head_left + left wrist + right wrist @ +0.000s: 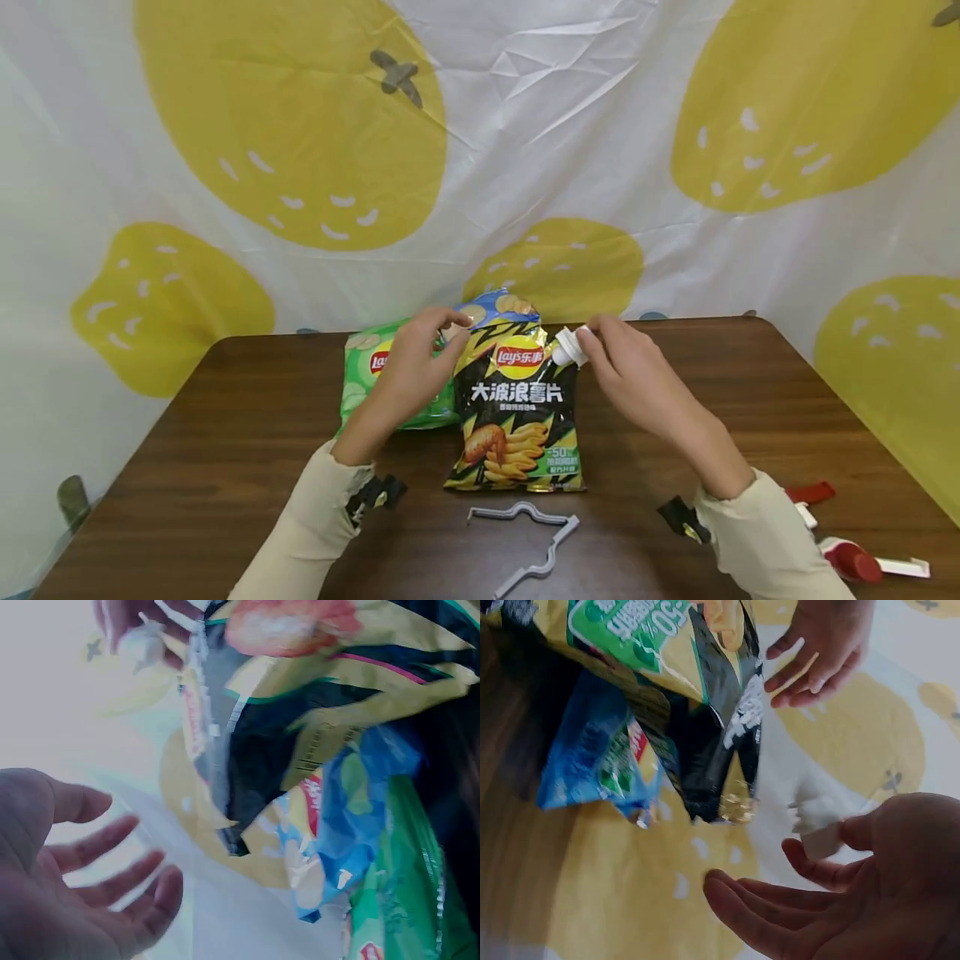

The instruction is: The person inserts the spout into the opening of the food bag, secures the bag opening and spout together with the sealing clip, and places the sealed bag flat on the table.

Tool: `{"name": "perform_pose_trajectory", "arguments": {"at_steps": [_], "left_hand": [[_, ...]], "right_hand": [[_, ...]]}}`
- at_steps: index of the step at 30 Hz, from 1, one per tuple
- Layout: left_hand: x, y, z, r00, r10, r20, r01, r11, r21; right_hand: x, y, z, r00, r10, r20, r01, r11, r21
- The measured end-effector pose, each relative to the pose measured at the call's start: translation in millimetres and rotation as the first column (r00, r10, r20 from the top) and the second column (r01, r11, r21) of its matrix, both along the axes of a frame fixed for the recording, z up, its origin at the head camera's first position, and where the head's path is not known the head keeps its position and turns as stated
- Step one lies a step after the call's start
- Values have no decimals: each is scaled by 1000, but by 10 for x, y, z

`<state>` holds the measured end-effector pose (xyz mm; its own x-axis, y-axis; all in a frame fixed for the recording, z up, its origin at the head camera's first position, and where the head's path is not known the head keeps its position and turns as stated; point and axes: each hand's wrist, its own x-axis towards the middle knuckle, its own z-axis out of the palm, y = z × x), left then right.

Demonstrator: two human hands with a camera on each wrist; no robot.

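A black Lay's chip bag (517, 400) stands upright on the table, in front of a green Lay's bag (360, 375) and a blue bag (491, 306). My right hand (637, 375) pinches a small white ridged plastic piece (567, 348) between thumb and index finger, beside the black bag's upper right corner. In the right wrist view this white piece (821, 825) is blurred, and the other fingers stretch out below it. My left hand (420, 354) is near the upper left corner; the left wrist view has its loosely bent fingers (112, 844) apart from the bag and holding nothing.
A grey hinged bag clip (566, 521) lies unfolded in front of the black bag. At the right are a red strip (813, 493), a red and white piece (855, 560) and a white strip (903, 568). A lemon-patterned cloth (562, 167) hangs behind the table.
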<state>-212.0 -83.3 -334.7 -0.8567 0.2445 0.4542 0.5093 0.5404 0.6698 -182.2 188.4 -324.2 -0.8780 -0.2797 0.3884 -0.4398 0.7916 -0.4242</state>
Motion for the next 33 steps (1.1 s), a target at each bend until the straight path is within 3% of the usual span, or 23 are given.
{"name": "perform_pose_trajectory", "arguments": {"at_steps": [3,6,10,13,18,23,26,29,33], "left_hand": [[-40,3,-60,997,58,52,-57,998,-18],[-74,12,-110,987,80,141,-70,995,-72],[-93,34,-153,966,68,251,-45,994,-97],[-83,41,-157,957,53,287,-32,997,-77],[-37,51,-99,957,49,285,-40,998,-38],[-3,45,-14,968,65,241,-69,998,8],[23,15,38,973,66,220,-74,997,30],[62,-41,99,978,55,202,-61,998,25],[129,-143,191,985,33,170,-31,999,-13]], "right_hand": [[-46,29,-52,990,10,143,-1,998,-57],[-60,58,-117,964,37,262,-14,996,-90],[-76,77,-170,947,71,313,-32,991,-129],[-73,67,-181,937,103,335,-40,981,-190],[-41,44,-164,916,152,372,-35,952,-304],[-18,49,-120,941,123,314,-37,963,-268],[10,32,-90,943,140,303,-53,959,-278],[53,-9,-61,939,181,292,-82,944,-319],[112,-80,-15,952,198,236,-128,951,-281]]}}
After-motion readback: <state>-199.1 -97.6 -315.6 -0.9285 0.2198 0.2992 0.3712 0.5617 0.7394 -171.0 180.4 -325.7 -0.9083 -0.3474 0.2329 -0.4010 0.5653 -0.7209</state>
